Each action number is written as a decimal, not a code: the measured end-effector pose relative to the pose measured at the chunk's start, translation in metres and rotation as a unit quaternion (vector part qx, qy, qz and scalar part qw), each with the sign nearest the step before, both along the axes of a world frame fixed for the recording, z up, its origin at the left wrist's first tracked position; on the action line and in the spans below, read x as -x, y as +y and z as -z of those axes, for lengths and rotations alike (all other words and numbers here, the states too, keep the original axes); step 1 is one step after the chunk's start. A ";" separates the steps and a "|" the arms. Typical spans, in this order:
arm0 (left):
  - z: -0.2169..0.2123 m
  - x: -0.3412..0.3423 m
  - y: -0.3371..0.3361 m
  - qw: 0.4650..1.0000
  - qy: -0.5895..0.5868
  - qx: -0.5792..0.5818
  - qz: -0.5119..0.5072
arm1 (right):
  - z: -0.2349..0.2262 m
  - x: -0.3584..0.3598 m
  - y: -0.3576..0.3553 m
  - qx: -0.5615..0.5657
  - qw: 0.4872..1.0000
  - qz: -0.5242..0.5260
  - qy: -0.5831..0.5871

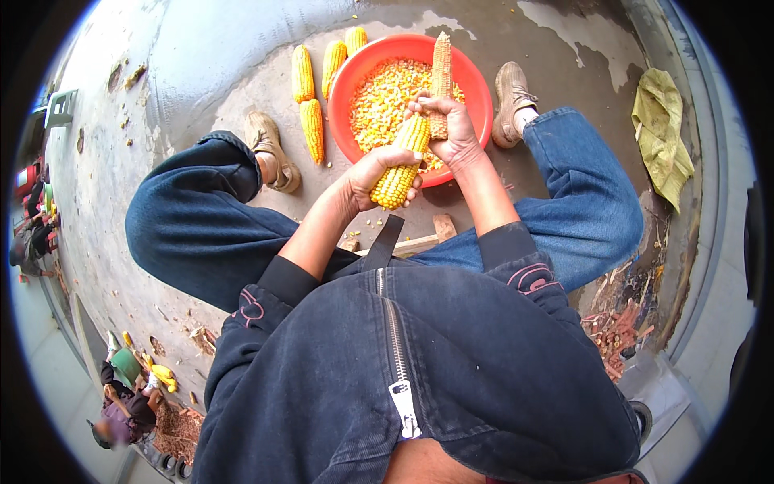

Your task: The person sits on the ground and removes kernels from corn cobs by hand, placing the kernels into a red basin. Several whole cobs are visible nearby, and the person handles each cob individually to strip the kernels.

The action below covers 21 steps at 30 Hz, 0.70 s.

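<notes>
My left hand (374,173) is closed round the lower part of an ear of yellow corn (395,184), its kernels packed in rows. In my right hand (456,134) is a bare corncob (442,66), stripped of kernels and pointing up and away. The two meet at the near side of a red plastic basin (341,105), the ear's top close against my right fingers. Loose corn kernels (385,93) fill much of the basin. Part of the cob's lower end is hidden by my right hand.
Several whole ears of corn (311,129) lie left of the basin. My shoes (272,149) flank it on the wet concrete. A crumpled yellow-green sack (661,133) is at the far right. Stripped cobs (617,335) are heaped at lower right. Another person (129,411) sits at lower left.
</notes>
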<state>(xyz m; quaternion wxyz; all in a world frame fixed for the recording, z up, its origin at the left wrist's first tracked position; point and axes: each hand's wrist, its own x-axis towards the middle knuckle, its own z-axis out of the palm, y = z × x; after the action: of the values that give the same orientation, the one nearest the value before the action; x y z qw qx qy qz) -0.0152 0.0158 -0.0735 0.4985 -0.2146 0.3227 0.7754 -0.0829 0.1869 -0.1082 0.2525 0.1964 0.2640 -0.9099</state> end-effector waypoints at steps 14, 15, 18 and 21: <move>-0.002 -0.003 0.016 0.931 0.213 0.294 0.042 | 0.001 0.001 -0.008 -0.260 0.959 -0.096 0.052; -0.004 -0.002 0.015 0.936 0.203 0.285 0.045 | 0.002 0.000 -0.011 -0.322 0.940 -0.077 0.080; -0.008 -0.001 0.012 0.947 0.183 0.258 0.051 | 0.004 0.003 -0.007 -0.321 0.939 -0.092 0.078; -0.008 -0.001 0.007 0.958 0.160 0.231 0.056 | 0.004 0.006 -0.004 -0.315 0.938 -0.114 0.090</move>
<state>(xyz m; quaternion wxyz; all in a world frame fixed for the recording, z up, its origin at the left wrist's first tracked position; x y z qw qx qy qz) -0.0139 0.0228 -0.0651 0.4200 -0.1785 0.5798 0.6749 -0.0891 0.1831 -0.1125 0.2551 0.1520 0.5797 -0.7588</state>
